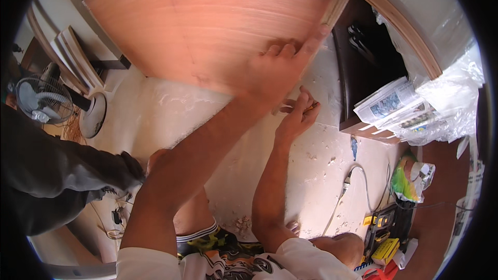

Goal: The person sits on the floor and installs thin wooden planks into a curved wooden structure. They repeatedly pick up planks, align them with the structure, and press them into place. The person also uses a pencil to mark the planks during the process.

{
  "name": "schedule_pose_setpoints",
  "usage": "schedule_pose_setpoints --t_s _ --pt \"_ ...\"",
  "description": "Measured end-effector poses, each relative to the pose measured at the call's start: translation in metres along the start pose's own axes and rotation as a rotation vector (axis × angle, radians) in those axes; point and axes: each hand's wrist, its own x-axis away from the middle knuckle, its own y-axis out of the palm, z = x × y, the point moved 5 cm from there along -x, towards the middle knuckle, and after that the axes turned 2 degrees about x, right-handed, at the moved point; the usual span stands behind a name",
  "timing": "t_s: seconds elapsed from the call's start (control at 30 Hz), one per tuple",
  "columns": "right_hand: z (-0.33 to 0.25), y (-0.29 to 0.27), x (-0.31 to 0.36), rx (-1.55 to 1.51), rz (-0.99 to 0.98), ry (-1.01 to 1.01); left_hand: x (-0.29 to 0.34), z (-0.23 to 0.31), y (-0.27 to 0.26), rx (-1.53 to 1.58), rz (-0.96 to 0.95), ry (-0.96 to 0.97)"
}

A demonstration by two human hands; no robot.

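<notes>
A large wooden panel [187, 26] with a pale orange-brown face stands before me, its bare edge running along the right side. My left hand [280, 67] lies against the panel near that edge, index finger stretched up along it and the other fingers slightly bent; its thumb is hidden. Lower down and to the right, my right hand [298, 116] is closed around a small tool [312, 107] with a dark and orange part, too covered to name. This hand is close to the panel's lower right edge; whether the tool touches it, I cannot tell.
Wood shavings [244, 225] litter the pale floor. At left stand a fan [44, 98] and a person's dark-trousered leg [78, 171]. A dark cabinet [363, 57] with newspapers [386, 101] is at right, near a power cord [346, 181] and a tool case [386, 223].
</notes>
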Motion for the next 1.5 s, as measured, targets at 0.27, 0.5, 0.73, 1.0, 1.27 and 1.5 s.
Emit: schedule_pose_setpoints --t_s 0.27,0.5,0.73,1.0,1.27,1.5 --pt "0.037 -0.013 0.018 -0.162 -0.029 0.147 0.000 0.003 0.002 -0.090 -0.022 -0.016" --pt "0.015 -0.011 0.013 0.058 0.020 0.112 0.001 -0.001 0.000 0.071 -0.015 -0.042" --pt "0.030 -0.021 0.007 -0.012 0.024 0.113 0.000 -0.002 0.004 0.006 -0.016 -0.045" --pt "0.039 -0.025 0.001 -0.084 -0.003 0.138 0.000 0.000 0.009 -0.081 0.112 0.011" --pt "0.095 -0.047 0.010 -0.071 0.120 0.339 0.002 -0.008 0.002 0.065 0.150 -0.017" --pt "0.180 -0.055 0.087 0.014 0.239 0.695 0.003 -0.006 0.010 -0.012 0.146 -0.008"
